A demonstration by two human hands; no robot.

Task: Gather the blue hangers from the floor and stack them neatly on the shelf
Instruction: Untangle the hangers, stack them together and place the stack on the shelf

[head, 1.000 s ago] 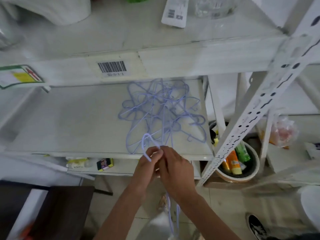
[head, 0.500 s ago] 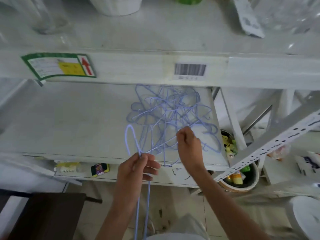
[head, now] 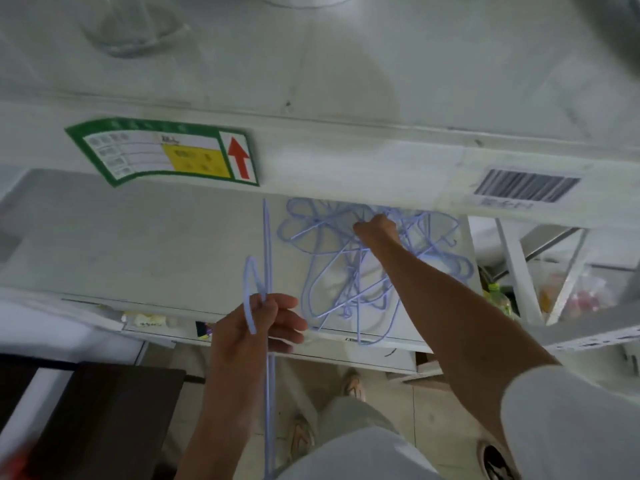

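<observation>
there is just one camera, worn on the person's head. it looks forward and down, very close to the white shelf (head: pixel 138 244). both arms reach out from the bottom of the picture, and the floor (head: pixel 429 403) shows far below by the feet.

1. White metal rack (head: pixel 346 161), tiers dusty; green label (head: pixel 162 154) and barcode (head: pixel 526 185) on its front edge.
2. Pale tiled floor (head: pixel 429 410) below.
3. Dark cabinet (head: pixel 104 417), lower left.
4. Light dim, flat.

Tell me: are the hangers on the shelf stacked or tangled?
Tangled. The blue hangers lie crisscrossed on the shelf, hooks pointing different ways; the right hand reaches into them.
</observation>
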